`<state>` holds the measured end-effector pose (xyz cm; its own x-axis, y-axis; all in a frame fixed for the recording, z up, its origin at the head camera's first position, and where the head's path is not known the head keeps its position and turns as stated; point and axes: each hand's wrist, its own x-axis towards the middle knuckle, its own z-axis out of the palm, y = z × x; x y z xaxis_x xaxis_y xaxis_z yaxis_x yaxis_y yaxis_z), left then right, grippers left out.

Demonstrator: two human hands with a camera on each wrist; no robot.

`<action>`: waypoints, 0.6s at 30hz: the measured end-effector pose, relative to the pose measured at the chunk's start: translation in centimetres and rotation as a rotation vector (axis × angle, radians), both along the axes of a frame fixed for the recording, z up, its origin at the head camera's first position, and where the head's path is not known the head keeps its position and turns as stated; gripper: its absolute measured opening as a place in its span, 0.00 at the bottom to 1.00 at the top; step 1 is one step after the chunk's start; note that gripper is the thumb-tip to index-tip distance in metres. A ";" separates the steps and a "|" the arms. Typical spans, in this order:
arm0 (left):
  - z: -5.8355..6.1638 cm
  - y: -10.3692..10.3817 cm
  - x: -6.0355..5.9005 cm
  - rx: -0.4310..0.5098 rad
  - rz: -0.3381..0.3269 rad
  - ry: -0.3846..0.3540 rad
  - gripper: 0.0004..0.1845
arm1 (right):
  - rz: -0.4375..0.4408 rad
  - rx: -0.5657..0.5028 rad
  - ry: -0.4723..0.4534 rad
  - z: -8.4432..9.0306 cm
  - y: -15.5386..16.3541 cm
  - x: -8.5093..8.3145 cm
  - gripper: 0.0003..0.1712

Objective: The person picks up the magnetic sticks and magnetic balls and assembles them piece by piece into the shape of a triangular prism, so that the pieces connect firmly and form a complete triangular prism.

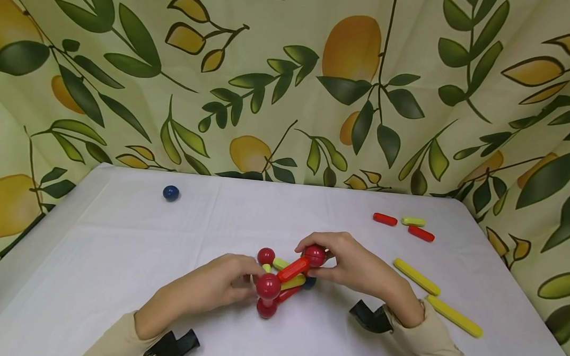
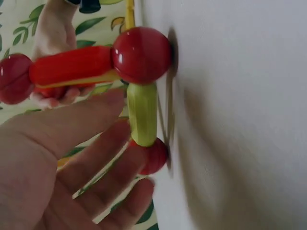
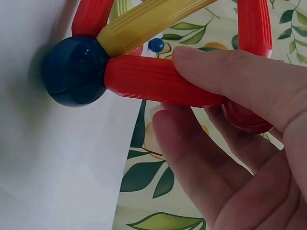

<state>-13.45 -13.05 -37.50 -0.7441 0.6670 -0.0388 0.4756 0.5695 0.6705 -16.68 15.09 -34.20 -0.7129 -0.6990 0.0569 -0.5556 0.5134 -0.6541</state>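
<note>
A frame of balls and rods stands on the white table, with red balls (image 1: 268, 286), a dark blue ball (image 3: 74, 71), and red, yellow and light green rods. My right hand (image 1: 357, 263) is at its far right corner. In the right wrist view, thumb and fingers pinch an upright red rod (image 3: 148, 81) that joins the blue ball below to a red ball (image 3: 247, 116). On the near left side, my left hand (image 1: 223, 281) has its fingers loosely extended beside a light green rod (image 2: 142, 115). Its fingertips reach a lower red ball (image 2: 156, 157); firm contact cannot be told.
A loose blue ball (image 1: 171, 193) lies at the back left. Short red rods (image 1: 385, 219) and a short green rod (image 1: 413, 221) lie at the back right. Two long yellow rods (image 1: 416, 276) are right of my right hand. Behind the table (image 1: 134, 235) hangs a patterned curtain (image 1: 288, 93).
</note>
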 end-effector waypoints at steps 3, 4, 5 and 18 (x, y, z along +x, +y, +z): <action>-0.2 -0.3 -0.2 -0.006 0.066 0.093 0.18 | 0.005 -0.013 -0.010 0.0 0.0 0.0 0.23; -0.3 -0.4 -0.2 -0.009 0.076 0.113 0.19 | 0.007 -0.016 -0.014 0.0 0.0 -0.1 0.23; -0.4 -0.4 -0.2 -0.017 0.081 0.120 0.21 | 0.009 -0.018 -0.017 0.0 0.0 -0.1 0.23; -0.6 -0.6 -0.3 -0.104 0.081 0.150 0.26 | 0.026 -0.074 0.016 -0.7 0.0 -0.5 0.26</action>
<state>-13.77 -13.61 -38.15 -0.7978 0.6028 0.0107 0.5154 0.6727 0.5308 -17.18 15.10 -34.88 -0.6930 -0.7108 0.1205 -0.5790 0.4492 -0.6804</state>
